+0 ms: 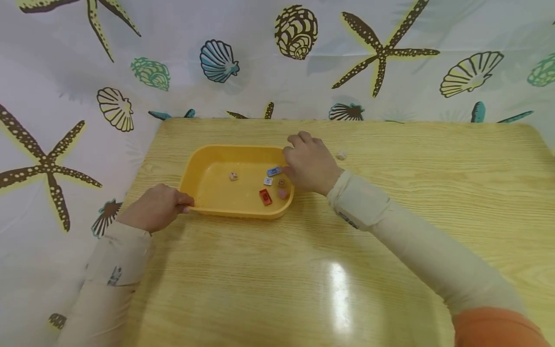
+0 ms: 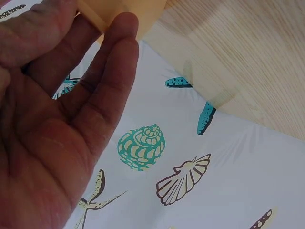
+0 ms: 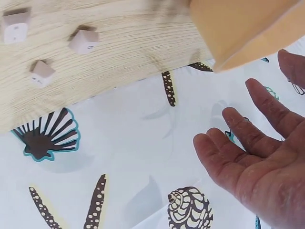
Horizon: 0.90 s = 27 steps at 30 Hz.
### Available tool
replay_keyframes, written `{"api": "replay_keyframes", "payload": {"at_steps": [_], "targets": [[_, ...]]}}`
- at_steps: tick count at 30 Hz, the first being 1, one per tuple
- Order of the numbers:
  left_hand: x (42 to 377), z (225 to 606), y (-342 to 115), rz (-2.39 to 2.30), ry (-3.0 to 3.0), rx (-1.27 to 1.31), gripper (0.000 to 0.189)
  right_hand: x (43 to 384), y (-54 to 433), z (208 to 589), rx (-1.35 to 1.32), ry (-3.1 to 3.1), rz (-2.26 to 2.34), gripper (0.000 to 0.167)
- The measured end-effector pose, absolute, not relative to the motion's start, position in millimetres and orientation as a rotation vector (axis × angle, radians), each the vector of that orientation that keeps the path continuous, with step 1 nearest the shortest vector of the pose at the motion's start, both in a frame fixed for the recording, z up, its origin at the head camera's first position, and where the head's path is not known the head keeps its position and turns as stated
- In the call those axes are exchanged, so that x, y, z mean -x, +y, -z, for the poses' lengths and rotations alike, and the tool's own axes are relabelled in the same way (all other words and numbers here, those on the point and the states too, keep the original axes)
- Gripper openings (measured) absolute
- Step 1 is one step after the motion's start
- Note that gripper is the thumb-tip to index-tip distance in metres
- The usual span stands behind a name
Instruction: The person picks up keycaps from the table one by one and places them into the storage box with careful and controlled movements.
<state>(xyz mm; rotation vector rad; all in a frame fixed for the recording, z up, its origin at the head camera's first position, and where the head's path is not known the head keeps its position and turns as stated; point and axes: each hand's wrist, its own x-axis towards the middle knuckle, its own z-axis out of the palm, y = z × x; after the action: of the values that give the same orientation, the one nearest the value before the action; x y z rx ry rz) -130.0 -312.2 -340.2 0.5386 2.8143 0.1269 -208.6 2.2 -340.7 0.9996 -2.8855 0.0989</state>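
Note:
A yellow plastic tray [image 1: 217, 212] sits on the table near its far left. My left hand [image 1: 158, 207] pinches the tray's near left rim between thumb and fingers; the left wrist view shows those fingers [image 2: 121, 62] against the wall. At the tray's right end is my right hand [image 1: 310, 161], its fingers [image 3: 233, 121] loosely spread and holding nothing in the right wrist view. Inside the tray lie a blue block [image 1: 274, 171], a white square piece [image 1: 268, 181], a red block [image 1: 266, 196], a pink piece [image 1: 283, 193] and small peach dice [image 1: 233, 176].
Small off-white dice [image 3: 85, 42] lie on the wooden table [image 1: 260, 270], to the right of the tray; one die [image 1: 341, 154] shows beyond my right wrist. A white cloth [image 1: 256, 29] with shells and starfish hangs along the back and left edges.

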Motion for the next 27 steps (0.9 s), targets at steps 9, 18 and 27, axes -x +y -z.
{"api": "replay_keyframes", "payload": {"at_steps": [9, 18, 27], "targets": [[130, 342, -313, -0.127, 2.82, -0.543, 0.015, 212, 22, 345, -0.914, -2.932, -0.111, 0.026], [131, 342, -312, -0.103, 2.795, -0.462, 0.02, 219, 51, 351, -0.819, -2.985, -0.085, 0.026], [131, 341, -311, -0.108, 2.789, -0.457, 0.02, 223, 89, 357, -0.745, -2.968, -0.082, 0.027]]}}
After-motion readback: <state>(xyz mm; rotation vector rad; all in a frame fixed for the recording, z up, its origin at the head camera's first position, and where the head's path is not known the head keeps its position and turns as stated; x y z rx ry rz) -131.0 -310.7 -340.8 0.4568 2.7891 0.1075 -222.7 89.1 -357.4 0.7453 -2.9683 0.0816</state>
